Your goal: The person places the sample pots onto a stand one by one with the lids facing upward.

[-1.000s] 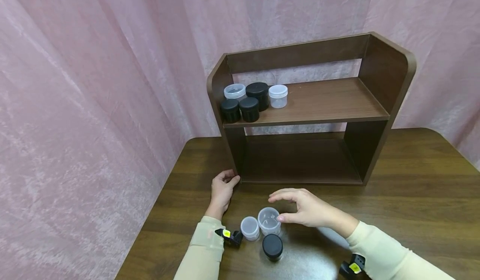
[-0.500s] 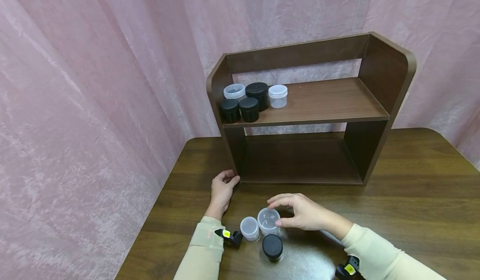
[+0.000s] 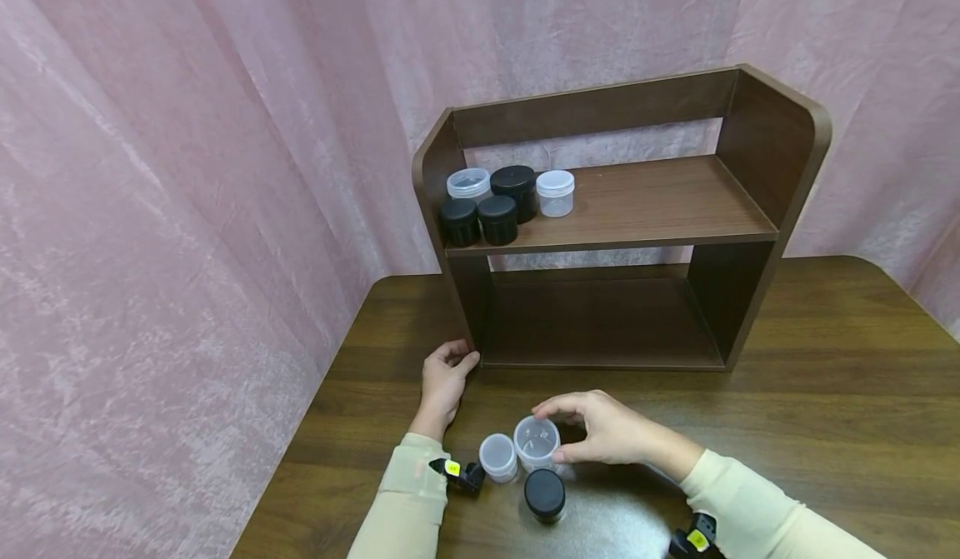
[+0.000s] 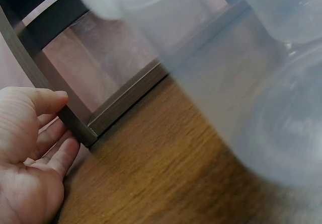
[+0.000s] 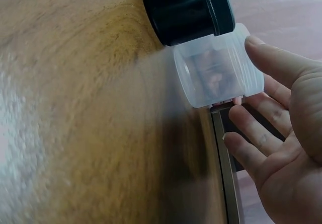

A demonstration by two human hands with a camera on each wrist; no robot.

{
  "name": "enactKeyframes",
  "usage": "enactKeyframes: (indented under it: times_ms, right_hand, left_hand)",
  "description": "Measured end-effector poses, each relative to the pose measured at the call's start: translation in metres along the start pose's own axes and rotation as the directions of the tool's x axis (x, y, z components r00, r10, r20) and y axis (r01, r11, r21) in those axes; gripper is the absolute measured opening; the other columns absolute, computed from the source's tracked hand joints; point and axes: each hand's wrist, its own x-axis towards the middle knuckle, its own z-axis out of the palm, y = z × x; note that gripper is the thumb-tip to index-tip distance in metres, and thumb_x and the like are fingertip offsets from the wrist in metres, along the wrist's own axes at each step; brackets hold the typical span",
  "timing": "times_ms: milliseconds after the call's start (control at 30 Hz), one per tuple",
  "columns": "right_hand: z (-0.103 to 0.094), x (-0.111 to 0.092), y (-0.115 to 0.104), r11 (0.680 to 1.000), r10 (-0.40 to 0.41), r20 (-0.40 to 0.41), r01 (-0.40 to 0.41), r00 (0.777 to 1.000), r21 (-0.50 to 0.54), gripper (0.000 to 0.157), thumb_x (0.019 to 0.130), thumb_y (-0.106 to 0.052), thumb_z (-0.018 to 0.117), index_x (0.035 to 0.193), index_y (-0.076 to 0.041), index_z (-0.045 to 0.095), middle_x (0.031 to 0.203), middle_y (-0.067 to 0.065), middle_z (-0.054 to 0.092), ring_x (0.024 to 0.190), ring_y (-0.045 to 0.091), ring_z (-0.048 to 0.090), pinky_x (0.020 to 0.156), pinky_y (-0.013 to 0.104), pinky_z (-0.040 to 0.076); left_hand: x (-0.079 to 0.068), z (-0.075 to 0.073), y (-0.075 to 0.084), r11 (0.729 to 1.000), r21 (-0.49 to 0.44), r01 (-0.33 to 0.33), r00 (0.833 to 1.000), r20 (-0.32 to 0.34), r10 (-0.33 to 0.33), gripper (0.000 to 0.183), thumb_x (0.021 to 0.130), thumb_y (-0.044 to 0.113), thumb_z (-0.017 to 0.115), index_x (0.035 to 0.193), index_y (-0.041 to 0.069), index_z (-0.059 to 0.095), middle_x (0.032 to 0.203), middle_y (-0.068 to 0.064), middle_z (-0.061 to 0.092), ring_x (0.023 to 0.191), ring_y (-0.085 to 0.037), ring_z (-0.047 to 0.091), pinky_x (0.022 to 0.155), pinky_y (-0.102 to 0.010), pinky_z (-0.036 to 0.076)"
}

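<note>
My left hand [image 3: 444, 382] rests at the lower left front corner of the brown wooden shelf [image 3: 600, 367]; its thumb and fingers touch the side panel in the left wrist view. On the table, my right hand [image 3: 603, 430] is spread beside a lidless clear plastic jar [image 3: 537, 442], thumb and fingers around its right side near the rim. In the right wrist view the fingers look loose about this clear jar [image 5: 211, 75]; firm contact cannot be told. A smaller translucent jar [image 3: 498, 457] stands to its left. A black-lidded jar [image 3: 545, 494] stands in front.
On the upper shelf board, at the left, sit a clear jar [image 3: 468, 184], a large black jar [image 3: 514, 192], a white-lidded jar [image 3: 556, 194] and two small black jars [image 3: 460, 222]. Pink curtains [image 3: 225, 167] hang behind the wooden table [image 3: 825, 392].
My right hand has come down and slightly left toward the lidless clear jar, its fingers closing in around the rim. My left hand has stayed at the shelf corner.
</note>
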Motion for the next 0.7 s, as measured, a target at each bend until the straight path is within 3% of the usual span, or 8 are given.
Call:
enactKeyframes:
  times_ms: [233, 700]
  right_hand:
    - [0.0022, 0.0010, 0.0009, 1.000, -0.001, -0.004, 0.001, 1.000, 0.017, 0.048, 0.079, -0.032, 0.079, 0.121, -0.018, 0.062, 0.124, -0.007, 0.062, 0.110, 0.012, 0.058, 0.089, 0.043, 0.050]
    - [0.0068, 0.0016, 0.0046, 0.999, -0.017, -0.012, 0.017, 1.000, 0.034, 0.051, 0.077, -0.030, 0.081, 0.122, -0.017, 0.061, 0.125, -0.004, 0.062, 0.108, 0.011, 0.058, 0.091, 0.040, 0.049]
  left_hand:
    - [-0.0004, 0.0004, -0.0003, 1.000, 0.007, -0.028, 1.000, -0.006, 0.028, 0.024, 0.083, 0.008, 0.074, 0.105, 0.002, 0.066, 0.103, -0.010, 0.062, 0.095, -0.020, 0.060, 0.075, -0.024, 0.050]
    - [-0.0001, -0.0006, 0.0012, 1.000, -0.004, -0.015, 1.000, 0.019, 0.015, 0.027, 0.085, 0.008, 0.073, 0.109, -0.002, 0.064, 0.107, -0.015, 0.061, 0.097, -0.022, 0.058, 0.075, -0.022, 0.048]
